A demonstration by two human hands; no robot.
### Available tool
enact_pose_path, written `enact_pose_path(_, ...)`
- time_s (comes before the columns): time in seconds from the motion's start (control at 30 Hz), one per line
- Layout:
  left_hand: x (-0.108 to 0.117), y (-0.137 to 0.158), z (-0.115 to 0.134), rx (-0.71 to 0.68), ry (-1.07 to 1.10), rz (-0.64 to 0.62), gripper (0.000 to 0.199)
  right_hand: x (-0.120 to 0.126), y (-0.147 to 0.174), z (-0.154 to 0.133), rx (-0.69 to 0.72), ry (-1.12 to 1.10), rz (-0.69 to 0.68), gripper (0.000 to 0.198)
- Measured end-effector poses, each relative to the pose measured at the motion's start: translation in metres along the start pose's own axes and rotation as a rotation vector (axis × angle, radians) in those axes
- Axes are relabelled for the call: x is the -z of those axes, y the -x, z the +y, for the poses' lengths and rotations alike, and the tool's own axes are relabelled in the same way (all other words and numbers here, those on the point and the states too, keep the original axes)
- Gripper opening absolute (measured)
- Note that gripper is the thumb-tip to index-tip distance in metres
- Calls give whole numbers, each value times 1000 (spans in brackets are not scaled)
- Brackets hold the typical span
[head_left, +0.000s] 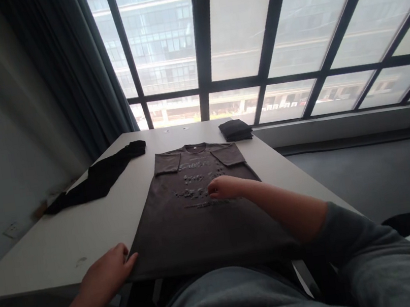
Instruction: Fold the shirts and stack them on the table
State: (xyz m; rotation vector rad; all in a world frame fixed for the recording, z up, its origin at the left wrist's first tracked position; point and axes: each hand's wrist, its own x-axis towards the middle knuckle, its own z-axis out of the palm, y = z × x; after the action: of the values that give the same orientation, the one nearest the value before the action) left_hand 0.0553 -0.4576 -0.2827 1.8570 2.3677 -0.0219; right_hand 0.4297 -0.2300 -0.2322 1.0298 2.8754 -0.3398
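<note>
A dark grey-brown T-shirt (205, 235) lies flat, printed side up, with its collar toward the window and its sleeves folded inward. Raised dark lettering (197, 178) covers its chest. My right hand (223, 187) is curled over the lower part of the print, fingers closed; whatever they may hold is hidden. At the shirt's near left corner is my left hand (110, 267), with thumb and forefinger apart and the thumb tip touching the shirt's edge. Its other fingers are partly hidden.
The shirt rests on a white table (96, 226). A black garment (100, 176) lies loosely along the left side. A stack of folded dark cloth (235, 130) stands at the far right corner. Beyond are a dark curtain (64, 66) and large windows (164, 36).
</note>
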Motion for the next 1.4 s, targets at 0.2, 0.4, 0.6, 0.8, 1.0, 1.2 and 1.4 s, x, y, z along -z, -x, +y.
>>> enact_pose_path(0.2, -8, 10, -1, 25, 85, 23, 27, -3, -100, 21, -220, 90, 56, 41)
enact_pose_path(0.4, -48, -10, 12, -260, 109, 380, 47, -33, -137, 84, -559, -4, 89, 70)
enact_pose_path(0.6, -71, -18, 19, -334, 62, 321, 56, -59, -159, 120, -642, -107, 90, 74)
enact_pose_path(0.8, -71, -19, 17, -279, 49, 323, 56, -49, -189, 136, -691, -119, 56, 78)
enact_pose_path(1.0, -62, -18, 22, -246, 13, 284, 55, -40, -219, 145, -771, -119, 64, 76)
enact_pose_path(1.2, -60, -24, 23, -253, 29, 269, 55, -36, -230, 149, -775, -102, 34, 77)
enact_pose_path(1.4, -37, -42, 22, -236, 164, 213, 47, -34, -219, 148, -562, 39, 43, 76)
